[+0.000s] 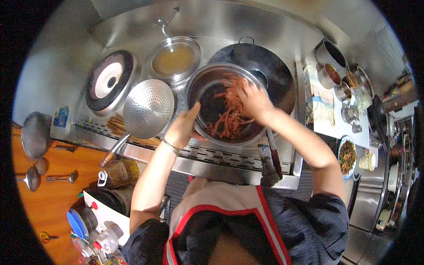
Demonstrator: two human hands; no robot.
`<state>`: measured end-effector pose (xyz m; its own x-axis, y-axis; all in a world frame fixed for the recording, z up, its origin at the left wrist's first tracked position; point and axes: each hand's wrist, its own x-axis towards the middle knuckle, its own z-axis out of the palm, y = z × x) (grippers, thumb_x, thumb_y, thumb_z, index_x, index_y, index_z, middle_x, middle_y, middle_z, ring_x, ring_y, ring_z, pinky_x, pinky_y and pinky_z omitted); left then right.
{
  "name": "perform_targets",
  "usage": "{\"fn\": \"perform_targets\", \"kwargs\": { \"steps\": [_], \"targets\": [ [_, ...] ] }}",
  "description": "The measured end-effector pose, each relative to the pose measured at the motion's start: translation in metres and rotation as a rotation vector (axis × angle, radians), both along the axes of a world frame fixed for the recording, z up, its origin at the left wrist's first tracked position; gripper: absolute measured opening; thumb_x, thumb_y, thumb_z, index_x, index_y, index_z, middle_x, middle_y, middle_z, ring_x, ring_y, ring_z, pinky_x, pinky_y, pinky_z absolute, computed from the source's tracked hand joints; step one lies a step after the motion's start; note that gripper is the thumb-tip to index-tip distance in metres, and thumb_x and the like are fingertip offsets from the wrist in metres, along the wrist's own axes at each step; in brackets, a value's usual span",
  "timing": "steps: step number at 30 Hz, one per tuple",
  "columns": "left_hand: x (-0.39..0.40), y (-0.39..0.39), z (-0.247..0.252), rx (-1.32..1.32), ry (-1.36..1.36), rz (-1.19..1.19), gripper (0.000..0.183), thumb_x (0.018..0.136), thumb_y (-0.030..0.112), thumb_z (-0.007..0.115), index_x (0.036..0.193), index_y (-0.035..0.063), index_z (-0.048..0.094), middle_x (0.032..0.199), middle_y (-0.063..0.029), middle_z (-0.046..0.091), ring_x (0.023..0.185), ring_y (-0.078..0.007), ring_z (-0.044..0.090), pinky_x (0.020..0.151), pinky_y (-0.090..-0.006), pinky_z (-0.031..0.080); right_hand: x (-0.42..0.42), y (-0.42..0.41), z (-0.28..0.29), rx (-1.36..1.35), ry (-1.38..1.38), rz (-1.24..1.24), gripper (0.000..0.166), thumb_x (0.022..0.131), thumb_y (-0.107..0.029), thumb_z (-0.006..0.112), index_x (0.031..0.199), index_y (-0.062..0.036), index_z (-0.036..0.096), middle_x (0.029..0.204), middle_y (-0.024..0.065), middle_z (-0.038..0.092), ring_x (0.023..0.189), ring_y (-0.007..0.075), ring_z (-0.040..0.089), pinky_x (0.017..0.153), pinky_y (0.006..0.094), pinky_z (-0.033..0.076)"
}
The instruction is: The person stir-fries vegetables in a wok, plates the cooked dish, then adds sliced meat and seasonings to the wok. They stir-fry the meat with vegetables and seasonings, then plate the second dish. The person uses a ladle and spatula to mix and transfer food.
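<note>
A round steel bowl (208, 94) tilts in front of me, holding reddish strips of what looks like raw meat (228, 124). My left hand (182, 129) grips its near-left rim, thumb over the edge. Inside the bowl, the fingers of my right hand (255, 99) are curled around some of the strips; the fingertips are blurred and partly hidden. Behind and to the right of the bowl sits a dark wok (280, 71), partly covered by it. Left of the bowl lies a perforated steel skimmer (149, 107) with a wooden-ended handle.
A basin (149, 63) of yellowish liquid stands under a tap (162, 25). A ring-shaped burner (109, 79) is at left, near a bamboo brush (116, 123). A cloth-wrapped handle (269, 165) crosses the stove's front edge. Metal containers (329, 76) and a plated dish (347, 157) stand at right.
</note>
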<state>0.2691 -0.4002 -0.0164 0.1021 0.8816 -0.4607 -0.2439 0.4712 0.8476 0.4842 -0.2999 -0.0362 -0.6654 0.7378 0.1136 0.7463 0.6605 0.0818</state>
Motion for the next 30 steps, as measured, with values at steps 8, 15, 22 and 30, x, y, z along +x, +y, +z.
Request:
{"fn": "perform_targets", "kwargs": {
  "steps": [8, 15, 22, 30],
  "targets": [
    [0.015, -0.002, 0.007, -0.019, -0.059, 0.065, 0.046, 0.090, 0.035, 0.043, 0.109, -0.0065, 0.047, 0.091, -0.0137, 0.062, 0.060, -0.0199, 0.063, 0.040, -0.0286, 0.053, 0.007, 0.016, -0.009, -0.204, -0.012, 0.045, 0.062, 0.069, -0.012, 0.063, 0.126, -0.0119, 0.039, 0.130, 0.0207, 0.030, 0.104, 0.0344, 0.044, 0.085, 0.0447, 0.040],
    [0.022, -0.001, 0.012, -0.052, 0.074, 0.067, 0.049, 0.090, 0.039, 0.041, 0.110, -0.0048, 0.048, 0.087, -0.0138, 0.063, 0.055, -0.0189, 0.062, 0.038, -0.0259, 0.050, -0.006, 0.030, -0.006, -0.177, 0.134, 0.258, 0.054, 0.069, -0.014, 0.062, 0.120, -0.0118, 0.045, 0.124, 0.0183, 0.039, 0.110, 0.0329, 0.042, 0.089, 0.0417, 0.040],
    [0.018, 0.009, -0.003, -0.013, -0.030, 0.130, 0.052, 0.090, 0.038, 0.042, 0.119, -0.0044, 0.036, 0.096, -0.0172, 0.059, 0.067, -0.0218, 0.064, 0.041, -0.0264, 0.054, -0.005, 0.028, -0.011, -0.756, 0.431, -0.030, 0.028, 0.079, -0.014, 0.054, 0.104, -0.0024, 0.052, 0.104, 0.0191, 0.053, 0.101, 0.0311, 0.052, 0.084, 0.0391, 0.043],
    [0.040, 0.020, 0.005, -0.023, 0.094, 0.089, 0.049, 0.089, 0.036, 0.045, 0.117, -0.0040, 0.037, 0.096, -0.0166, 0.058, 0.068, -0.0217, 0.063, 0.039, -0.0274, 0.053, -0.021, 0.013, -0.008, -0.123, 0.581, 0.554, 0.029, 0.071, -0.021, 0.063, 0.096, -0.0073, 0.059, 0.105, 0.0155, 0.055, 0.095, 0.0243, 0.055, 0.083, 0.0377, 0.043]
  ]
}}
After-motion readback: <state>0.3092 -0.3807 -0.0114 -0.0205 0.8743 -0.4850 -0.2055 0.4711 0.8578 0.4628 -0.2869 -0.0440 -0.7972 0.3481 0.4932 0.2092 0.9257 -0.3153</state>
